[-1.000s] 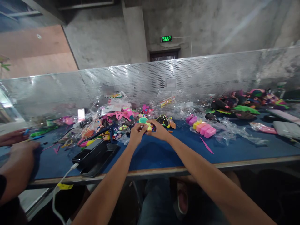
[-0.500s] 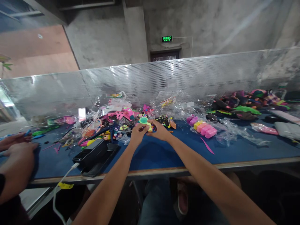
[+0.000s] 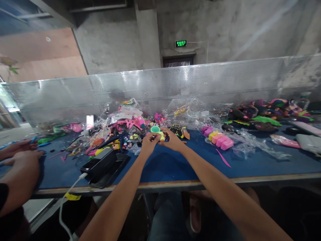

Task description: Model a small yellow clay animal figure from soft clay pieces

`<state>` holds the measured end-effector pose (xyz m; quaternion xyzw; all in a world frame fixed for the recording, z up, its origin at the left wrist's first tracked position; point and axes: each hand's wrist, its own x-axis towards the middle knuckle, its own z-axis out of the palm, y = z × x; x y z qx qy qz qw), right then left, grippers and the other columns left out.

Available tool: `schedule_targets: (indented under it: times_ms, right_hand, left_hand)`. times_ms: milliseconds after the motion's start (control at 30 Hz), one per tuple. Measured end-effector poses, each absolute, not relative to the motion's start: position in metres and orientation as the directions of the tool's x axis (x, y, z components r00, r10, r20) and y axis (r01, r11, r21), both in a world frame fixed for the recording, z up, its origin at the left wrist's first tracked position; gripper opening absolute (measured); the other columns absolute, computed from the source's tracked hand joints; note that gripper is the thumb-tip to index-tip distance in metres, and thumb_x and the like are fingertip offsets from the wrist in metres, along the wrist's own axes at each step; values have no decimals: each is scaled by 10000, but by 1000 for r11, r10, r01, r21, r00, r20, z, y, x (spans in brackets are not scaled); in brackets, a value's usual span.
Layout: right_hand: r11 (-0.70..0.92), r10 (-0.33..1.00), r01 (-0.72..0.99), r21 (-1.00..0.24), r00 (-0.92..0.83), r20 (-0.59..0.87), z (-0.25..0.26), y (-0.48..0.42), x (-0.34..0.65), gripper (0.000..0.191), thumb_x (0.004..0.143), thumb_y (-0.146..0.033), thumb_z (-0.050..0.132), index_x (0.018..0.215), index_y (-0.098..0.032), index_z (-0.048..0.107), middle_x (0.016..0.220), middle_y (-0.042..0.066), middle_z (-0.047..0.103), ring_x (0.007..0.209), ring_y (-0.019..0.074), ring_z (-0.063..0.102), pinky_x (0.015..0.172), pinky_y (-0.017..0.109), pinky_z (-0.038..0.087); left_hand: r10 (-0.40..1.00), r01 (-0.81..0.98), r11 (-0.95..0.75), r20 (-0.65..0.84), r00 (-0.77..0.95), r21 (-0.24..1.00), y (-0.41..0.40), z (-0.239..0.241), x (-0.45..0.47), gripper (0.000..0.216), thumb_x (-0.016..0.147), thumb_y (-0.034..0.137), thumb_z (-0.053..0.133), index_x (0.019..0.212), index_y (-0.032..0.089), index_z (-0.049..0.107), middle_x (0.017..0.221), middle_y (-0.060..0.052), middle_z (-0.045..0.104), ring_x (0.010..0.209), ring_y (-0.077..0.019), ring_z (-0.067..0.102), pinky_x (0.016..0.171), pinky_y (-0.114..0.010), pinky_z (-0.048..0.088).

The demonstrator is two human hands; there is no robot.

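Observation:
Between my two hands, above the blue tabletop, is a small clay figure (image 3: 155, 129) with a round green top and pale yellow parts below. My left hand (image 3: 149, 142) pinches it from the left with thumb and fingers. From the right, my right hand (image 3: 173, 140) is closed on its lower yellow part, fingertips near those of the left. Fingers cover part of the figure, so its finer shape is hidden. Just past my right hand lies a black piece with yellow dots (image 3: 177, 130). A heap of coloured clay pieces (image 3: 127, 137) lies left of my hands.
A black power bank (image 3: 99, 164) with a white cable sits at front left. Pink, orange and yellow blocks (image 3: 220, 140) and a pink clay knife (image 3: 223, 158) lie right. Clear plastic bags (image 3: 258, 142) spread behind. Another person's hands (image 3: 23, 155) are at far left.
The whole view has shifted slightly, so things appear a little further right and lower. Both my hands keep hold of the clay figure, with little visible change in grip.

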<state>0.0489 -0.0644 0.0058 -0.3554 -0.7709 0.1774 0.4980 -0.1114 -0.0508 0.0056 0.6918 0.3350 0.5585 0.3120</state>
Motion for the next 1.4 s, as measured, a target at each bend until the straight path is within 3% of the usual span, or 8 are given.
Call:
schedule_targets:
  times_ms: [367, 500, 733, 1100, 1400]
  right_hand:
    - [655, 751, 374, -656, -224, 621, 4, -63, 49, 754, 657, -297, 716, 1328, -194, 390, 1168, 111, 550, 1031, 221, 537, 877, 383, 444]
    - [668, 740, 367, -648, -231, 632, 5, -63, 49, 744, 657, -306, 725, 1313, -177, 399, 1186, 122, 544, 1039, 222, 539, 879, 378, 446]
    - [687, 725, 353, -635, -286, 626, 6, -65, 48, 748, 642, -271, 738, 1307, -199, 404, 1180, 105, 552, 1079, 222, 529, 929, 384, 421]
    - [710, 698, 420, -565, -314, 643, -6, -52, 51, 784, 616, -258, 731, 1327, -196, 408, 1253, 118, 520, 1082, 234, 525, 952, 394, 403]
    - [708, 699, 424, -564, -310, 645, -1, -57, 50, 745, 637, -258, 722, 1313, -174, 418, 1213, 117, 545, 1067, 229, 535, 944, 392, 414]
  left_hand:
    - [830, 82, -553, 540, 140, 829, -52, 6, -111, 160, 670, 309, 691, 748, 171, 678, 730, -12, 647, 623, -118, 538, 598, -220, 395]
    - [820, 46, -566, 556, 133, 823, -51, 6, -111, 191, 684, 313, 679, 821, 179, 673, 796, -16, 653, 655, -121, 547, 613, -220, 409]
    - [800, 151, -599, 582, 143, 786, -54, 8, -110, 136, 710, 313, 646, 714, 177, 649, 696, -1, 620, 588, -108, 495, 567, -215, 380]
    - [748, 286, -663, 616, 247, 692, -56, 6, -111, 135, 763, 291, 575, 735, 160, 596, 759, -21, 604, 624, -114, 516, 602, -231, 396]
    - [768, 192, -639, 603, 215, 745, -49, 2, -111, 161, 749, 311, 595, 822, 167, 596, 781, -13, 607, 618, -112, 531, 592, -230, 409]
